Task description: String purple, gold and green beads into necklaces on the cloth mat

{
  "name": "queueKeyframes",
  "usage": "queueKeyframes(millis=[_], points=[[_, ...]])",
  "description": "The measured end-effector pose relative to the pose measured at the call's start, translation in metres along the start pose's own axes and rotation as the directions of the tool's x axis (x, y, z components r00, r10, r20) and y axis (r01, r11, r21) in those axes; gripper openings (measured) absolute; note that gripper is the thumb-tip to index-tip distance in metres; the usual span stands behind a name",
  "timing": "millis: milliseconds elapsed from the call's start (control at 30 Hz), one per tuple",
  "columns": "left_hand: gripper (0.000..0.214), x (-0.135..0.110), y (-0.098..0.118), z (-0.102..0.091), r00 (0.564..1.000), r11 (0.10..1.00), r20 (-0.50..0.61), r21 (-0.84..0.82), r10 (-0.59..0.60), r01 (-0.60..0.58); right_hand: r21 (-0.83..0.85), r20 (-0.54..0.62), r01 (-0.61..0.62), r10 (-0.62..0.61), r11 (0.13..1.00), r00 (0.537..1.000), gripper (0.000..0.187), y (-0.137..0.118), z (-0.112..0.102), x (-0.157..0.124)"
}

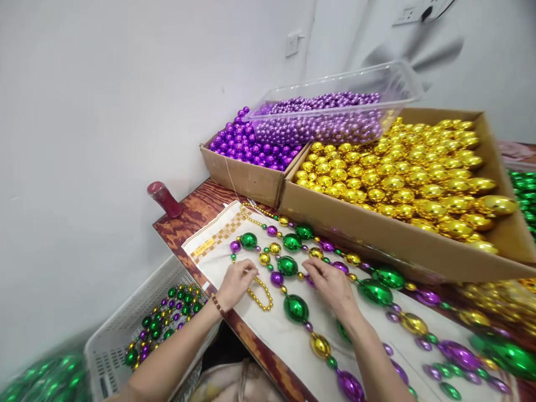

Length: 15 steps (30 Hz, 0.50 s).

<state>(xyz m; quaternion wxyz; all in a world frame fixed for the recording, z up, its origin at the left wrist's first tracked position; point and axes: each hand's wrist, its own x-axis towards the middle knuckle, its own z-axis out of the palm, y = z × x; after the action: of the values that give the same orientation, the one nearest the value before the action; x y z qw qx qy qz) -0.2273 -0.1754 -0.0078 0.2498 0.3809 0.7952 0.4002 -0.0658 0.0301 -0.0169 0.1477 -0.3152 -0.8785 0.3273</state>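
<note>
My left hand (239,283) is closed in a pinch at the top of a small loop of gold beads (267,306), which lies on a white cloth (255,329). To its right, my right hand (330,283) has thumb and fingertips pressed together, just above a bead strand with a green bead (287,266). What the right fingertips hold is too small to make out. Strands of green, gold and purple beads, small round ones growing to large ovals, run across the cloth, such as the large green bead (296,309) and the gold bead (320,345). My right forearm hides part of them.
Behind the cloth stand a cardboard box of gold beads (360,216), a box of purple beads (247,174) and a clear tub (335,111) of lilac beads. A dark red cup (165,199) stands at the table corner. A white basket (100,352) with bead strands sits below left.
</note>
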Motion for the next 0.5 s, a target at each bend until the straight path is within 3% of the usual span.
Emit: queueKeyframes(millis=[100, 200, 233, 300, 367, 400, 433, 500], points=[[0.020, 0.024, -0.014, -0.018, 1.000, 0.974, 0.016, 0.226, -0.011, 0.007, -0.001, 0.019, 0.004, -0.004, 1.000, 1.000, 0.034, 0.005, 0.002, 0.000], [0.027, 0.074, -0.006, -0.062, 0.982, 0.962, -0.149, 0.263, 0.118, -0.076, -0.002, 0.041, 0.032, -0.031, 1.000, 0.999, 0.033, 0.007, 0.003, 0.001], [0.028, 0.098, 0.001, -0.082, 0.954, 0.954, -0.239, 0.278, 0.181, -0.111, 0.003, 0.041, 0.048, -0.048, 0.999, 0.998, 0.033, 0.007, 0.003, 0.000], [0.029, 0.153, 0.018, -0.124, 0.856, 0.927, -0.424, 0.341, 0.297, -0.153, 0.018, 0.040, 0.073, -0.074, 0.997, 0.996, 0.033, 0.004, 0.003, 0.000], [0.036, 0.211, 0.035, -0.163, 0.772, 0.886, -0.523, 0.452, 0.361, -0.109, 0.032, 0.050, 0.076, -0.077, 0.997, 0.996, 0.032, 0.000, 0.003, -0.002], [0.040, 0.238, 0.042, -0.179, 0.758, 0.859, -0.543, 0.510, 0.361, -0.044, 0.038, 0.056, 0.071, -0.074, 0.997, 0.996, 0.032, -0.001, 0.003, -0.002], [0.044, 0.262, 0.047, -0.193, 0.776, 0.820, -0.534, 0.571, 0.336, 0.038, 0.044, 0.061, 0.067, -0.070, 0.997, 0.996, 0.032, -0.003, 0.003, -0.003], [0.051, 0.301, 0.054, -0.212, 0.864, 0.699, -0.440, 0.697, 0.245, 0.157, 0.058, 0.064, 0.066, -0.069, 0.996, 0.996, 0.033, -0.004, 0.003, -0.004]])
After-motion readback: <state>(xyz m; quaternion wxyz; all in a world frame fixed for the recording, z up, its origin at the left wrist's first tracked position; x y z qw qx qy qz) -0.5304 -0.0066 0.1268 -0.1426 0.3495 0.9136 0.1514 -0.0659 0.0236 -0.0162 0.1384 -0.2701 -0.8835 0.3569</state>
